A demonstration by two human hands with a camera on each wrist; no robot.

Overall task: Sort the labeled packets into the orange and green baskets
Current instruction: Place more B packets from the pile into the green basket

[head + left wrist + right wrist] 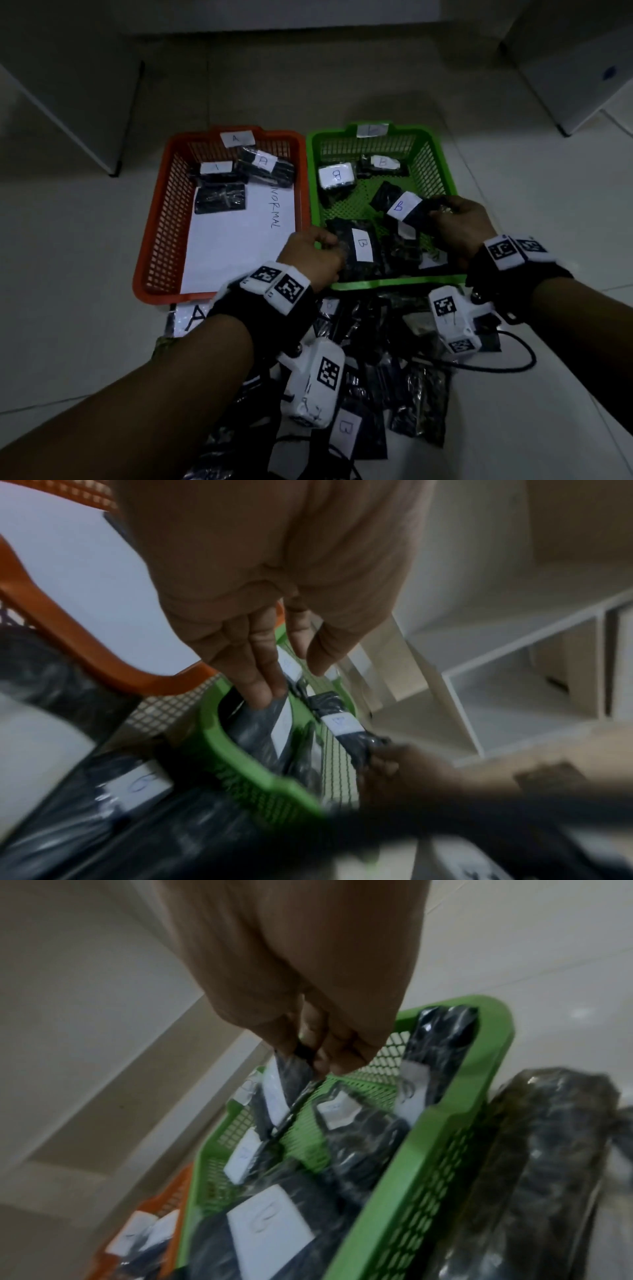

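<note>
The orange basket (154,240), tagged A, holds three black packets at its far end. Beside it on the right, the green basket (445,178) holds several black packets labelled B. My left hand (318,250) is at the green basket's near-left corner. Its straight fingertips (265,693) touch the edge of a B packet (359,246) lying flat inside. My right hand (455,219) pinches the end of another B packet (400,207) and holds it tilted just above the basket floor. In the right wrist view the fingers (318,1056) clamp its dark edge.
A pile of loose black packets (394,342) lies on the tiled floor in front of the baskets, with one marked A (191,317) by the orange basket's near corner. White cabinets stand at the far left (68,102) and far right (565,68). A black cable (513,363) runs near the right wrist.
</note>
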